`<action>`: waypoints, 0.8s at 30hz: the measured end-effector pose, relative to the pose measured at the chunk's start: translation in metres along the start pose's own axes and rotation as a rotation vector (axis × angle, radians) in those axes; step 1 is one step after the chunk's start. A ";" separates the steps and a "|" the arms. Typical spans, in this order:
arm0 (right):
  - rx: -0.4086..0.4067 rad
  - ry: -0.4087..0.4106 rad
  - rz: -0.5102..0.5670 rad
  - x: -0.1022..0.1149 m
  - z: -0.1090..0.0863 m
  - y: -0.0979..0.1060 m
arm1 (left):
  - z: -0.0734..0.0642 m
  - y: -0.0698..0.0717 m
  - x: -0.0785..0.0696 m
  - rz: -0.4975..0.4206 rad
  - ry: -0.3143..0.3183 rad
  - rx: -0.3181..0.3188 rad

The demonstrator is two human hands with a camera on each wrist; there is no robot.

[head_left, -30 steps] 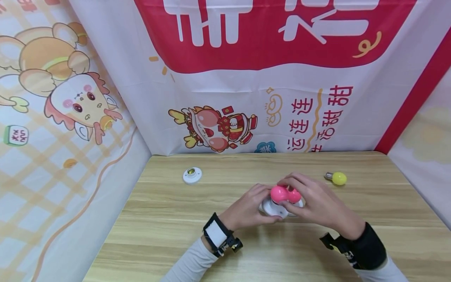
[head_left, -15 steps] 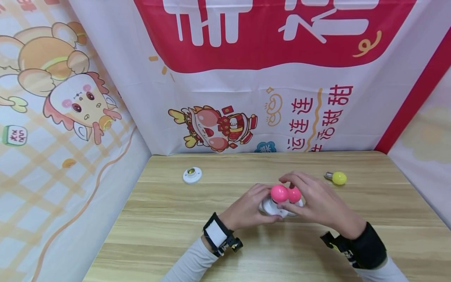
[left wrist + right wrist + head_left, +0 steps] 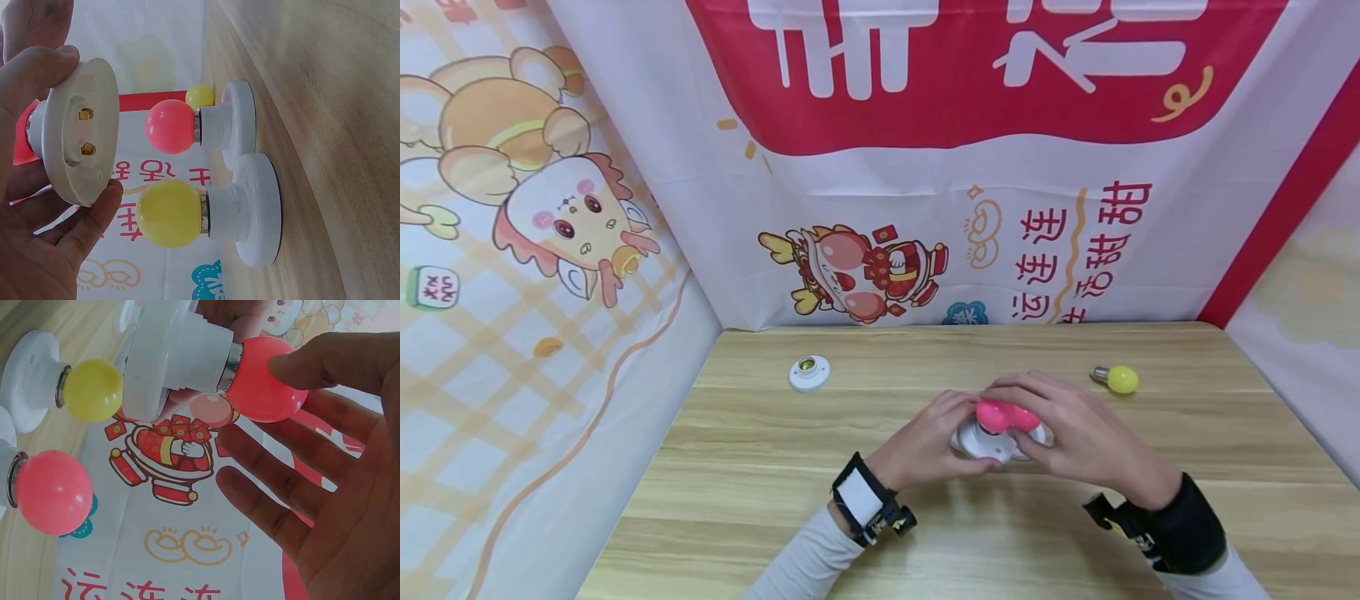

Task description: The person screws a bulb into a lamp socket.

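Above the table, my left hand point(image 3: 928, 442) grips a white lamp holder point(image 3: 90, 134) by its round base; two brass terminals show on its underside in the left wrist view. A pink bulb point(image 3: 262, 381) sits in its socket, and my right hand point(image 3: 1067, 429) pinches it between thumb and fingers. Below stand two more white lamp holders, side by side. One point(image 3: 240, 122) carries a pink bulb point(image 3: 170, 127), the other point(image 3: 257, 212) a yellow bulb point(image 3: 170, 214). In the head view the hands and held holder hide most of this pair.
On the wooden table point(image 3: 760, 500), a white lamp holder point(image 3: 809, 373) without a bulb lies at the back left. A loose yellow bulb point(image 3: 1122, 380) lies on its side at the back right. Printed cloth point(image 3: 880, 192) rises behind the table.
Half a second ago the right fingers were spread off the bulb; now they have moved left and come round it again. The left hand and holder have stayed in place.
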State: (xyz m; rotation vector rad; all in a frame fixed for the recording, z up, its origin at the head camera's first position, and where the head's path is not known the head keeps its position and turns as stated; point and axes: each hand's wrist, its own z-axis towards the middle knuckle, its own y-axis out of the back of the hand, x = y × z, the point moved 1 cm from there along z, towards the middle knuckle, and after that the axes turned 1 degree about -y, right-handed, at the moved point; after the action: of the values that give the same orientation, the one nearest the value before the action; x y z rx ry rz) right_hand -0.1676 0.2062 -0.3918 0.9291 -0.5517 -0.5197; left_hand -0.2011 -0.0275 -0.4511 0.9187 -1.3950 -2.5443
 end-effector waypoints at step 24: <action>-0.060 -0.017 -0.040 -0.002 0.001 0.002 | 0.000 -0.001 -0.001 0.001 -0.007 0.026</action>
State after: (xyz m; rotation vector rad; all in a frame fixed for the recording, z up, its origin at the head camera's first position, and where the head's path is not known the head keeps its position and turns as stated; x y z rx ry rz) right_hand -0.1694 0.2081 -0.3897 0.8811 -0.5310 -0.5779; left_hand -0.2000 -0.0265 -0.4512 0.9133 -1.4333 -2.5367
